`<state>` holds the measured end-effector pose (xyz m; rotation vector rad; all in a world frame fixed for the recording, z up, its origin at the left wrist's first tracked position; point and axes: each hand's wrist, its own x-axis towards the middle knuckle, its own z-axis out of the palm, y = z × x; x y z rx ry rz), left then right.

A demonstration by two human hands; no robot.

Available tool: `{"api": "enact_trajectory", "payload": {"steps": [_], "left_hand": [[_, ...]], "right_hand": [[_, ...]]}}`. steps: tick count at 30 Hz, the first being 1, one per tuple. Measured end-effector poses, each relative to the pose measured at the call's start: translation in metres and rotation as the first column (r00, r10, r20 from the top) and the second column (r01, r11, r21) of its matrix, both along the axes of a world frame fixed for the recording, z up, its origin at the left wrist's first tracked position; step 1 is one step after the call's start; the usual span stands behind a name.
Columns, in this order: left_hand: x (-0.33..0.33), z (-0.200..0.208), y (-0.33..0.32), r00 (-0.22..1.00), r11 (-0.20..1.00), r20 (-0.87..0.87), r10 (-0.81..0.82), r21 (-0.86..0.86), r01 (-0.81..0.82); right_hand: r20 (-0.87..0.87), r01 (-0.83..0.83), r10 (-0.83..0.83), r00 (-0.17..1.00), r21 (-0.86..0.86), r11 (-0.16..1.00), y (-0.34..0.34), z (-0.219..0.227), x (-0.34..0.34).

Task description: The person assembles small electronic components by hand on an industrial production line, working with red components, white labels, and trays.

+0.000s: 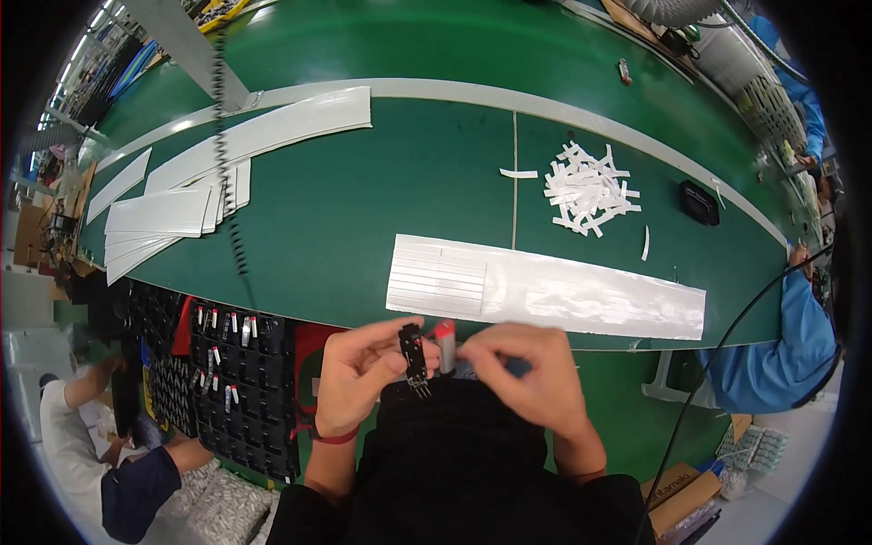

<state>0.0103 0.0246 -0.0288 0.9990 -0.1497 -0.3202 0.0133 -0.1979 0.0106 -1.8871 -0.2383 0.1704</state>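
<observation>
My left hand (361,368) is closed around a narrow black plastic part (413,354) with thin metal pins at its lower end. Right beside that part stands a small silver cylindrical cell (446,349) with a red top. It looks close to the left fingertips, though what supports it is hard to see. My right hand (536,368) is curled just right of the cell, thumb and fingers drawn together and somewhat blurred. Whatever lies in that pinch is hidden. Both hands are over my lap at the bench's near edge.
A white adhesive sheet (590,295) cut into strips lies ahead on the green bench (400,182). Beyond it are a heap of white strips (590,189) and a black box (698,202). White sheets (154,213) lie left, above a black tray (241,391) of cells. Co-workers sit both sides.
</observation>
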Motion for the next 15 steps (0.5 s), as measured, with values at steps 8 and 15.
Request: {"api": "enact_trajectory", "payload": {"steps": [8,15], "left_hand": [[0.026,-0.002,-0.014,0.986,0.983,-0.126,0.108,-0.132,-0.125],[0.039,0.004,-0.046,0.975,0.963,-0.176,0.137,-0.209,-0.172]], "right_hand": [[0.473,0.216,0.028,0.881,-0.452,0.865,0.024,-0.016,0.043],[0.479,0.174,0.099,0.872,-0.493,0.853,0.02,-0.012,0.045]]}}
